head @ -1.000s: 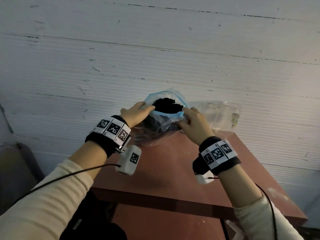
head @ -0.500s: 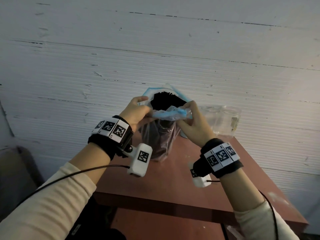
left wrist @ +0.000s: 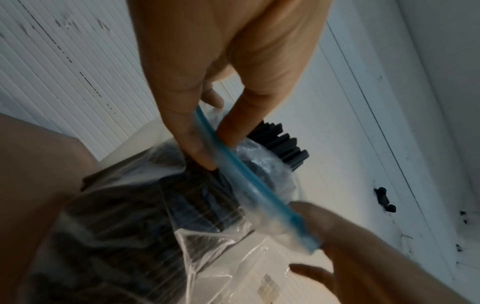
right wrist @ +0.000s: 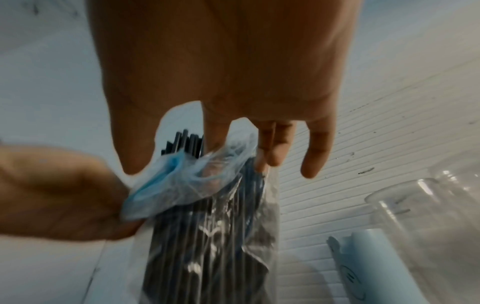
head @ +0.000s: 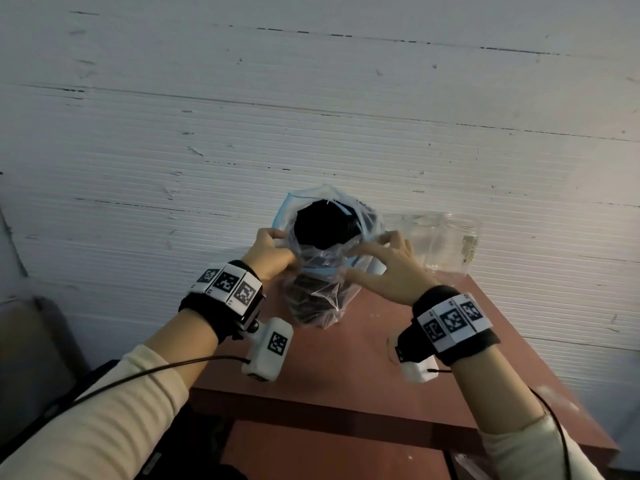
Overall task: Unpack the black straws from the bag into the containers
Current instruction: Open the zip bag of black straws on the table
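Note:
A clear plastic bag (head: pixel 322 299) with a blue zip strip (left wrist: pixel 249 179) stands upright on the reddish-brown table (head: pixel 346 382). It is packed with black straws (head: pixel 322 226) whose ends show in its spread mouth. My left hand (head: pixel 273 251) pinches the left side of the rim, thumb and fingers on the strip (left wrist: pixel 215 152). My right hand (head: pixel 384 261) pinches the right side (right wrist: pixel 182 162), with its other fingers held straight. Clear jars (head: pixel 453 244) stand just right of the bag against the wall.
A white ribbed wall (head: pixel 311 116) rises directly behind the table. A pale blue cylinder (right wrist: pixel 363 267) lies beside the jars (right wrist: pixel 415 216). The table's near edge (head: pixel 346 415) and right edge are close. Cables run from both wrist cameras.
The bag has gone from lying tilted to standing upright. Both hands have pulled its rim apart and down, so the mouth is wide and the straw ends stick out.

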Available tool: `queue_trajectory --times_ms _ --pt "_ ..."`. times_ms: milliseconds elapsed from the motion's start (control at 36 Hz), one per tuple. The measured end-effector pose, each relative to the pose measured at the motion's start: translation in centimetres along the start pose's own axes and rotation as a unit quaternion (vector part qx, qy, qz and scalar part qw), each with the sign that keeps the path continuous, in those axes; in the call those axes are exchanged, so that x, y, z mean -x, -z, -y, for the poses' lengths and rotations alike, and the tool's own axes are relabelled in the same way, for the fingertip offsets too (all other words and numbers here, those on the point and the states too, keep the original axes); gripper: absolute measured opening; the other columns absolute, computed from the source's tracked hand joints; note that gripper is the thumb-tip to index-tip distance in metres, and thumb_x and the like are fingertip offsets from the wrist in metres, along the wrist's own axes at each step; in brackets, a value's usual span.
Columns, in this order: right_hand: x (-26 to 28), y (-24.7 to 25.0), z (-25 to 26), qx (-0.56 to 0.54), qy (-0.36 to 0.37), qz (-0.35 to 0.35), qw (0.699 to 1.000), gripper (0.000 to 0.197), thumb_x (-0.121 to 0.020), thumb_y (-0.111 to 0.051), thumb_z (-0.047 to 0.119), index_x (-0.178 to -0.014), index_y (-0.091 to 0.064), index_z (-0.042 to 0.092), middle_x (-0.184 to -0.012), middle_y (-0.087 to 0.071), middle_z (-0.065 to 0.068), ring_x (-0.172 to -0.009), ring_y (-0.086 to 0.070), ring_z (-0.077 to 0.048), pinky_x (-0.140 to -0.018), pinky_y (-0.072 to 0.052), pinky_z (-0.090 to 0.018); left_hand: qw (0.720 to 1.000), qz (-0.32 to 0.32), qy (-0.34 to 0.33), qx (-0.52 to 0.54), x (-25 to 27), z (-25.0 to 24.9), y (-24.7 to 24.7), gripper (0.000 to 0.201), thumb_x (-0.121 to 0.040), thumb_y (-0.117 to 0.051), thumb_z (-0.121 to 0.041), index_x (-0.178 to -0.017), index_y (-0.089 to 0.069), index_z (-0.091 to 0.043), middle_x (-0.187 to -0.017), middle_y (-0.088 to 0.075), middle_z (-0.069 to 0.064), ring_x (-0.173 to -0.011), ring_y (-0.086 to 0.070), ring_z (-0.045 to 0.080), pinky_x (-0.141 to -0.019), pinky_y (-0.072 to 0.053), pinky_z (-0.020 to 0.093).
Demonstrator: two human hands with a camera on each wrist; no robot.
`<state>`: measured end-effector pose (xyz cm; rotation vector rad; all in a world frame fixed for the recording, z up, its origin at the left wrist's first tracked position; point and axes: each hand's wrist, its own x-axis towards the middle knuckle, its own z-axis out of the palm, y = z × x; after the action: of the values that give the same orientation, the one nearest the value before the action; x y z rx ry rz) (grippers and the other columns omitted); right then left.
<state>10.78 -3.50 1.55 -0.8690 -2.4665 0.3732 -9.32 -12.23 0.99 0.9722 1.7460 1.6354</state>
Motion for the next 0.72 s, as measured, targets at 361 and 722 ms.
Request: queue_trajectory --times_ms 361,722 --pt "-5.9 4.1 1.2 -0.018 -0.092 -0.063 0.994 0.062 -0.078 -0.042 0.079 -0.088 -0.049 0.018 -0.106 -0.055 -0.007 -0.089 -0.054 -0.021 -0.073 -0.039 -0.033 0.994 0.052 0.028 -0.097 -2.2 3.6 0.3 0.072 -0.03 -0.079 -0.028 -0.095 -0.049 -0.025 -0.091 -0.062 0.011 -0.068 -0.063 0.023 -0.071 -0.057 0.041" --pt "-6.0 4.1 0.9 -0.037 -0.05 -0.088 0.994 0.029 -0.088 -0.061 0.041 -0.093 -0.058 0.012 -0.098 -0.062 -0.011 -0.084 -0.054 -0.022 -0.063 -0.041 -0.029 0.986 0.011 -0.044 -0.16 -1.2 3.5 1.1 0.083 -0.021 -0.083 -0.067 -0.088 -0.047 -0.033 -0.106 -0.061 0.008 -0.093 -0.065 0.025 -0.083 -0.057 0.045"
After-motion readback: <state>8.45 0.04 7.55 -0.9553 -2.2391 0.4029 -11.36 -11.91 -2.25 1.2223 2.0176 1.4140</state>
